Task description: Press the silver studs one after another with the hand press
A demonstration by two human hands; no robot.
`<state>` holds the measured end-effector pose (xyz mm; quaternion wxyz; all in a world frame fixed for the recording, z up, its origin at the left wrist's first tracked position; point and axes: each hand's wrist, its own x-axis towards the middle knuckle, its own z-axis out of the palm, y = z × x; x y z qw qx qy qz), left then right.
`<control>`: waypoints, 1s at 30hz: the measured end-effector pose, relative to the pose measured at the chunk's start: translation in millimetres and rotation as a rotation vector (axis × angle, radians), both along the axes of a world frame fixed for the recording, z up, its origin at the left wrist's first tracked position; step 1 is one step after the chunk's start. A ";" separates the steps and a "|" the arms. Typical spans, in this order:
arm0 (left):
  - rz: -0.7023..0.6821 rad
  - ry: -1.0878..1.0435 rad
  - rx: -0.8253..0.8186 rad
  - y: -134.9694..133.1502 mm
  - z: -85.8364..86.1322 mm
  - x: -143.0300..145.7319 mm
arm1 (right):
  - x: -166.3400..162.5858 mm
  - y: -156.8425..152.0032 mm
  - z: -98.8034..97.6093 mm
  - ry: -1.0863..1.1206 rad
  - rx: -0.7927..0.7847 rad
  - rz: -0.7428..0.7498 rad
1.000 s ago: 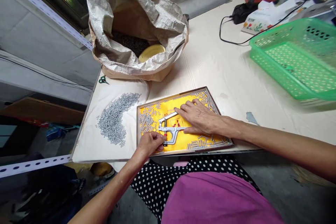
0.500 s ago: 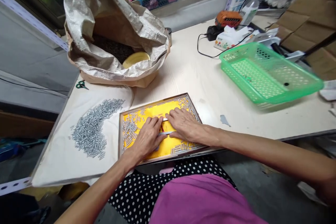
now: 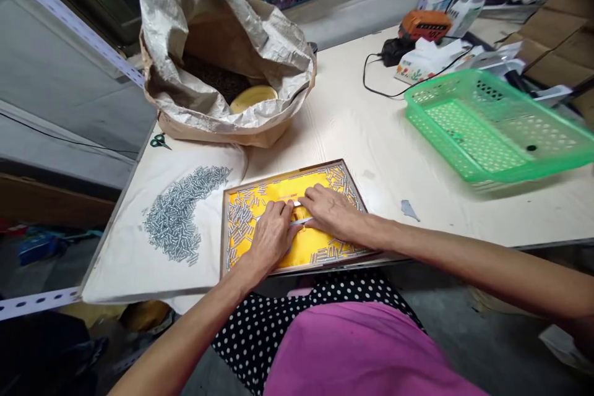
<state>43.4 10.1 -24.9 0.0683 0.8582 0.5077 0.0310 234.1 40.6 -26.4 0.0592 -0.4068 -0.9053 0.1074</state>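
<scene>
A shallow framed tray (image 3: 223, 241) with a yellow lining lies at the table's near edge, with several small metal pins (image 3: 240, 221) scattered in it. Silver hand pliers (image 3: 297, 220) rest in the middle of the tray, mostly hidden. My left hand (image 3: 271, 235) lies over the pliers' body with its fingers curled on it. My right hand (image 3: 330, 213) rests beside it, fingers stretched flat onto the pliers' handles. The fingertips of both hands meet over the tool.
A heap of metal pins (image 3: 179, 223) lies on a white cloth left of the tray. A crumpled paper sack (image 3: 218, 43) holding a yellow bowl (image 3: 253, 98) stands behind. Green scissors (image 3: 160, 141) are at the left, a green basket (image 3: 492, 130) at the right, and a black cable (image 3: 371, 83) and an orange device (image 3: 424, 25) behind it.
My left hand moved from the pliers' jaw end up onto the tool and now covers most of it. My right hand stays on the handles. The view shifted.
</scene>
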 end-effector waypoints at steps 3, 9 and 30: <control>0.040 -0.041 0.128 -21.1 -4.1 9.9 | 12.0 16.8 2.6 0.045 -0.032 0.100; 0.002 -0.218 0.067 -57.8 -18.3 31.5 | 17.4 49.7 -22.6 0.071 0.069 0.107; 0.554 0.086 -0.537 -10.5 38.7 -32.1 | -11.2 -24.3 -26.8 0.334 -0.043 0.158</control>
